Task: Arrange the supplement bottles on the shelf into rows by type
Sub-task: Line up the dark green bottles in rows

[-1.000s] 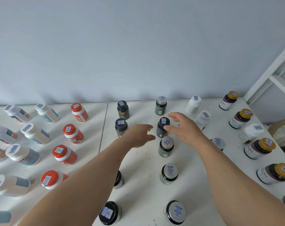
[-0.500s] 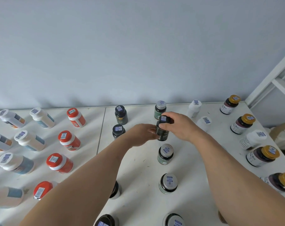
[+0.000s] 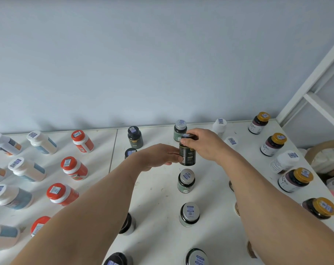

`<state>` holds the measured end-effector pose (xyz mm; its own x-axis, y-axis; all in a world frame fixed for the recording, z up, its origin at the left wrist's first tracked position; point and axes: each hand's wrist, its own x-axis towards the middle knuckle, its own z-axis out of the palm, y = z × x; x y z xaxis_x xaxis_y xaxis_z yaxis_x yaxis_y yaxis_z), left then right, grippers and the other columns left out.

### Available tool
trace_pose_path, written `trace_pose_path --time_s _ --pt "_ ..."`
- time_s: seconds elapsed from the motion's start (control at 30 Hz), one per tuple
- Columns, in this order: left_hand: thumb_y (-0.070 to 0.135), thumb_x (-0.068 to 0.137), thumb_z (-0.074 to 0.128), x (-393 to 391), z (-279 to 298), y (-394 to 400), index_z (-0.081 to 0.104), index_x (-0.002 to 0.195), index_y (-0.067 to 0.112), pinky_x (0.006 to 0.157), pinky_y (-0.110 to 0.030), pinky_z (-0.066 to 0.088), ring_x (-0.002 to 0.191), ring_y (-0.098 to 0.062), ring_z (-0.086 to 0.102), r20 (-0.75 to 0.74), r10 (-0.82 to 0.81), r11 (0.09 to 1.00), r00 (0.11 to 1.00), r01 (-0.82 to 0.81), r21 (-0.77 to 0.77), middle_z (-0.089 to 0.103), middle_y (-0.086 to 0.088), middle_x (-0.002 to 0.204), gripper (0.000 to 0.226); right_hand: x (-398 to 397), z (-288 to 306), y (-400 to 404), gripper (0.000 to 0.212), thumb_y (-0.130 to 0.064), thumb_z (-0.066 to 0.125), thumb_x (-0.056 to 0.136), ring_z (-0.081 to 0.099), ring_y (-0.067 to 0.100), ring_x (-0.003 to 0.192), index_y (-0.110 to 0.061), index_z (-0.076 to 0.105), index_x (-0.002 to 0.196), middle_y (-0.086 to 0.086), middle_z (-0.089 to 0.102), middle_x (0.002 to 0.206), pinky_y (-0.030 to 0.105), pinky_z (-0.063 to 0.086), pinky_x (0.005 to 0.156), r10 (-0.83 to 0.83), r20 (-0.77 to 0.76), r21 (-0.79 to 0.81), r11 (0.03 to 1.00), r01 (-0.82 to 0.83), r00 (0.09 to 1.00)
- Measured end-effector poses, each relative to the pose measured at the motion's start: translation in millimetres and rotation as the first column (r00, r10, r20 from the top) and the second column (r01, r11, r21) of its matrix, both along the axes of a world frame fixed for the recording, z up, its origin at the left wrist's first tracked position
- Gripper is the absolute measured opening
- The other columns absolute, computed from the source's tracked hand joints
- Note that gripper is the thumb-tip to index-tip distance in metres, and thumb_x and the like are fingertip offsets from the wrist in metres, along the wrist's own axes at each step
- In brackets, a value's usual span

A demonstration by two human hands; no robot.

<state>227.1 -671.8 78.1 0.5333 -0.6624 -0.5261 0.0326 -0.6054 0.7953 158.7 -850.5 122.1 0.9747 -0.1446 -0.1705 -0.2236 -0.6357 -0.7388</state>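
In the head view, centre of the frame, the right hand [image 3: 204, 145] pinches the cap of a small dark glass bottle with a black lid and gold-printed label [image 3: 187, 153], its fingers curled over the top. The left hand [image 3: 158, 156] comes in from the left with its fingers lying against the lower side of the same bottle; whether they curl round it or only steady it, I cannot tell. The bottle appears to be lifted just clear of the white shelf top [image 3: 158, 197], above the column of silver-capped green bottles [image 3: 186, 180] that runs down the middle of the frame.

This bottle looks like the black-capped dark bottles [image 3: 135, 136] standing left of centre, so the step is likely moving it out of the silver-capped column and across to that row. To do it well, keep the bottle upright, lift it high enough to pass the neighbours' caps, and let the left hand take the body firmly before the right lets go of the lid. Set it down in line with its fellows, apart from the orange-capped white bottles [image 3: 74, 167] farther left.

Against the picture half a second earlier, the bottle sits a little higher relative to the bottle at the back, and the left hand's fingers reach further along its side.
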Motion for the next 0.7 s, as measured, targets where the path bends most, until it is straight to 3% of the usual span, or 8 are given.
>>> trace_pose_path --time_s 0.13,0.27,0.37,0.47,0.57,0.7 --pt "0.047 0.073 0.076 -2 2 -1 0.070 0.105 0.047 0.110 -0.043 0.040 0.118 -0.016 0.059 0.010 0.010 1.000 1.000 -0.010 -0.007 0.070 0.012 0.116 0.033 -1 1 0 0.028 -0.040 0.062 0.089 0.060 0.014 0.095 -0.023 0.067 0.110 -0.004 0.066 0.102 0.029 0.046 0.081 0.005 0.009 0.009 1.000 -0.005 1.000" --pt "0.053 0.069 0.074 -4 4 -1 0.069 0.105 0.051 0.109 -0.044 0.040 0.118 -0.018 0.059 0.035 0.009 1.000 0.999 -0.009 -0.001 0.070 0.016 0.114 0.036 0 1 -4 0.028 -0.041 0.063 0.088 0.061 0.014 0.096 -0.024 0.067 0.110 -0.005 0.067 0.103 0.031 0.047 0.085 0.023 0.015 0.022 0.999 -0.024 1.000" --pt "0.052 0.073 0.072 -6 10 1 0.068 0.103 0.053 0.106 -0.042 0.043 0.116 -0.018 0.060 0.113 0.031 0.999 0.993 -0.032 0.009 0.070 0.016 0.112 0.031 -1 2 -5 0.028 -0.039 0.066 0.086 0.061 0.014 0.098 -0.023 0.066 0.109 -0.004 0.067 0.105 0.034 0.048 0.089 0.038 0.024 0.053 0.998 -0.039 0.999" --pt "0.037 0.087 0.068 -14 20 6 0.066 0.118 0.040 0.103 -0.034 0.046 0.114 -0.010 0.060 0.231 0.025 0.997 0.973 -0.040 0.061 0.069 0.013 0.118 0.031 -2 3 -5 0.026 -0.036 0.068 0.085 0.062 0.018 0.097 -0.019 0.065 0.105 0.000 0.068 0.102 0.036 0.047 0.088 0.073 0.041 0.056 0.996 -0.075 0.997" --pt "0.037 0.092 0.061 -23 29 14 0.057 0.132 0.028 0.102 -0.030 0.044 0.117 -0.010 0.058 0.423 -0.047 0.974 0.905 -0.051 0.219 0.064 0.010 0.129 0.041 -4 2 -3 0.027 -0.036 0.070 0.083 0.062 0.019 0.097 -0.022 0.064 0.105 0.000 0.068 0.101 0.037 0.047 0.089 0.097 0.045 0.078 0.992 -0.101 0.994" --pt "0.045 0.096 0.050 -35 38 26 0.052 0.136 0.031 0.100 -0.035 0.045 0.124 -0.015 0.053 0.644 -0.258 0.892 0.720 -0.079 0.445 0.059 0.010 0.135 0.042 -4 -1 5 0.026 -0.037 0.070 0.082 0.062 0.017 0.096 -0.025 0.064 0.105 -0.003 0.068 0.100 0.036 0.047 0.087 0.154 0.060 0.072 0.985 -0.158 0.986"
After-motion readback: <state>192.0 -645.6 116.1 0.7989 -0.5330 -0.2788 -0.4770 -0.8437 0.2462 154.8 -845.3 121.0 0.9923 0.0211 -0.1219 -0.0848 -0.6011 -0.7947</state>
